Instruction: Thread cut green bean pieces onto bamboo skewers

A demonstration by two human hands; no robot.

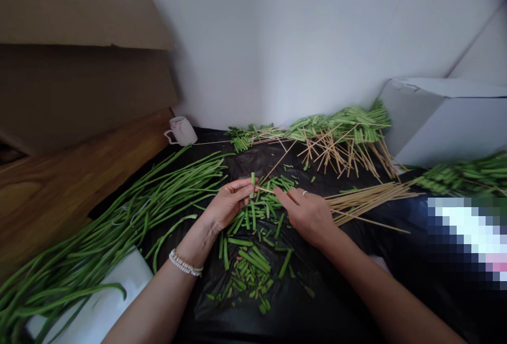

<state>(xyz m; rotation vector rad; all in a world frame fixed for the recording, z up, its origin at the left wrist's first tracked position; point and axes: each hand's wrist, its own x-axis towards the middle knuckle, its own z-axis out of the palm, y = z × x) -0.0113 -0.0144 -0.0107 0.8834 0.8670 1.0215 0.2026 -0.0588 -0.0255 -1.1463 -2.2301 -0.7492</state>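
Note:
My left hand (229, 201) pinches a short cut piece of green bean (252, 179) upright between its fingertips. A thin bamboo skewer (265, 189) runs from that piece towards my right hand (304, 216), whose fingertips hold it. The two hands almost meet above a loose scatter of cut bean pieces (249, 259). Long uncut green beans (119, 217) lie to the left of my left hand. Loose bare skewers (368, 201) fan out to the right of my right hand.
Skewers threaded with bean pieces (336, 127) are heaped at the back and right, all on a black plastic sheet (317, 280). A white mug (182, 131) stands at the back left, beside a wooden surface (71, 185) and a cardboard box (79, 64). A white box (439, 122) stands at right.

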